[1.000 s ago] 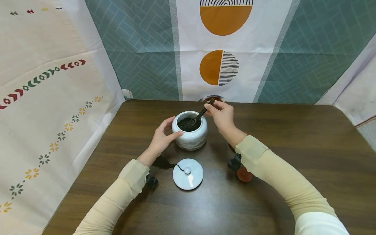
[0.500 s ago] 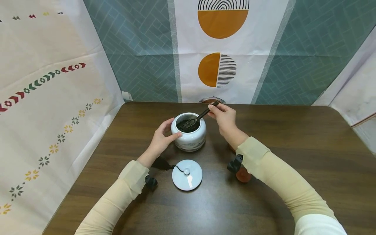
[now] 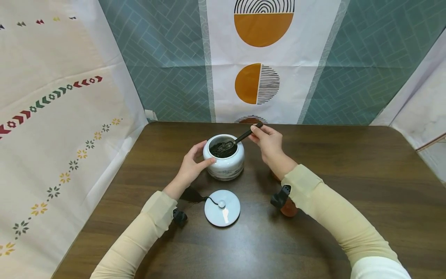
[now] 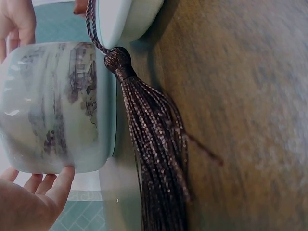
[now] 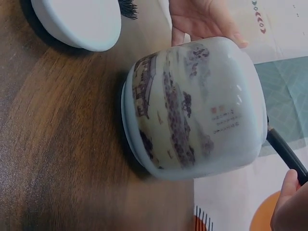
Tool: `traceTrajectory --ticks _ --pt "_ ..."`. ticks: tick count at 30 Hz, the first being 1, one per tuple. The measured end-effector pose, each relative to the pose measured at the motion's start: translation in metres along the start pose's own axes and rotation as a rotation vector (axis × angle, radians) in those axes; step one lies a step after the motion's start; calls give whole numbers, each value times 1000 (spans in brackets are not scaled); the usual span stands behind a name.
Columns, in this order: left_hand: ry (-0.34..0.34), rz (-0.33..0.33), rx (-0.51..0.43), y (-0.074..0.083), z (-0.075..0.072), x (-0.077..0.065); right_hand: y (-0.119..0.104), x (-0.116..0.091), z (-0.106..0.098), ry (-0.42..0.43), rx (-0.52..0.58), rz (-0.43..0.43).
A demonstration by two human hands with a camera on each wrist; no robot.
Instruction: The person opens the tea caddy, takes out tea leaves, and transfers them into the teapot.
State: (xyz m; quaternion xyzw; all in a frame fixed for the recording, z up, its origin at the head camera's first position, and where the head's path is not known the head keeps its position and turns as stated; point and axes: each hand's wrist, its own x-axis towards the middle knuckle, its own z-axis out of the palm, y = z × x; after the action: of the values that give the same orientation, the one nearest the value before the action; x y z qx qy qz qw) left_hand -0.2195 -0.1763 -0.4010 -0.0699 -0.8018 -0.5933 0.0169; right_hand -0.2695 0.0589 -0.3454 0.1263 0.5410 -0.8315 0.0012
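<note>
A white porcelain jar with a painted landscape stands uncovered on the table, holding dark loose tea leaves. My left hand steadies its left side, thumb near the front of the rim and fingers farther back. My right hand pinches the dark handle of a small tea scoop at its upper end. The scoop slants down over the jar's right rim, its bowl among the leaves. In the right wrist view the scoop's handle sticks out past the mouth, while its bowl is hidden inside.
The white round lid lies in front of the jar, a dark tassel corded to its knob. A reddish-brown round object sits partly under the right sleeve. Patterned cloth hangs behind the wooden table.
My right hand has shifted slightly right and down, so the scoop's handle leans lower over the rim. The left hand keeps its hold on the jar.
</note>
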Motion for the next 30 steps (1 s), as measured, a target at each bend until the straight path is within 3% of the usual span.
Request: traceTrajectory --ticks 15,30 --pt "9 9 -13 1 2 0 -26 -11 -16 -35 92 28" --pt "5 8 -14 2 2 0 -56 -27 -54 -78 214 45"
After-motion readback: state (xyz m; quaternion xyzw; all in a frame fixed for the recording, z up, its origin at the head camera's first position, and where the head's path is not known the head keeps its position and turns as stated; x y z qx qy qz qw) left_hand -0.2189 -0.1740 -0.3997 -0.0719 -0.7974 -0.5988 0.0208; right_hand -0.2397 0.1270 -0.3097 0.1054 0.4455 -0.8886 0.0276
